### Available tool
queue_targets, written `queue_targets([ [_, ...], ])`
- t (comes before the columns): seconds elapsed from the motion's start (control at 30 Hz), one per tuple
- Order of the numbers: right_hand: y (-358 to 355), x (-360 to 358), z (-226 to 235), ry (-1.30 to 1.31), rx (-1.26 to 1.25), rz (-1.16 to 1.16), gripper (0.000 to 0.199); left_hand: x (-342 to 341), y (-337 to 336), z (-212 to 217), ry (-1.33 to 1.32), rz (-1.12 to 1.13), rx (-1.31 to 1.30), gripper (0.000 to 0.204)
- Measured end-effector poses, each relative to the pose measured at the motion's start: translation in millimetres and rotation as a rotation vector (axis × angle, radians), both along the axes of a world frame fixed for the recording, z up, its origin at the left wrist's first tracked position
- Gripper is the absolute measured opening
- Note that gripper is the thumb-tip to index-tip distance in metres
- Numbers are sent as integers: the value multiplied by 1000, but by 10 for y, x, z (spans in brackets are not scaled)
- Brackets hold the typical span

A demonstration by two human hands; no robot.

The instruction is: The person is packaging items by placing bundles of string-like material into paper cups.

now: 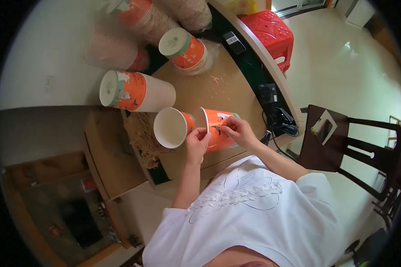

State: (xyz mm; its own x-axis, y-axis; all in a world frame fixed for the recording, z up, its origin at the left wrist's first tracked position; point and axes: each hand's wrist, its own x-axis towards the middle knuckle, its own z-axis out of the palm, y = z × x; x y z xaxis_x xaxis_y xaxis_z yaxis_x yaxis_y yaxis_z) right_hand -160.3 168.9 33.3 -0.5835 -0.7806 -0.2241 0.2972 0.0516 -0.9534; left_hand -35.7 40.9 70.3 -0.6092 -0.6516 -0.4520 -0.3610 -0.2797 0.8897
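An orange paper cup (217,143) with a white rim lies tilted on its side in front of me. My left hand (197,144) closes its fingers on the cup's rim. At the printed side of the cup my right hand (240,133) has thumb and fingertips pinched together; what is between them, if anything, is too small to make out. A second paper cup (169,128) rests just left of my left hand, its white inside facing me. Farther off lie a nested stack of the same cups (158,92) and another stack (189,54).
Plastic-wrapped cup stacks (156,26) fill the far left. Brown fibrous material (140,138) lies by a cardboard box (118,162). Small pinkish bits (215,80) dot the brown tabletop. Black devices (268,93) and cables (286,127) line the right edge, beyond which stand a red stool (272,33) and dark chair (318,151).
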Motion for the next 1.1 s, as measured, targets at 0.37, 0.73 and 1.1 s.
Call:
queue_targets([
  [0.37,-108,-14,8,244,-129,-44,10,-30,-4,28,292,16,311,36],
  [0.73,-265,-66,-49,474,-218,-60,20,-359,-271,-176,303,92,411,44],
  [1.1,-211,-263,62,429,-231,-35,22,-583,-178,-130,298,-3,472,46],
])
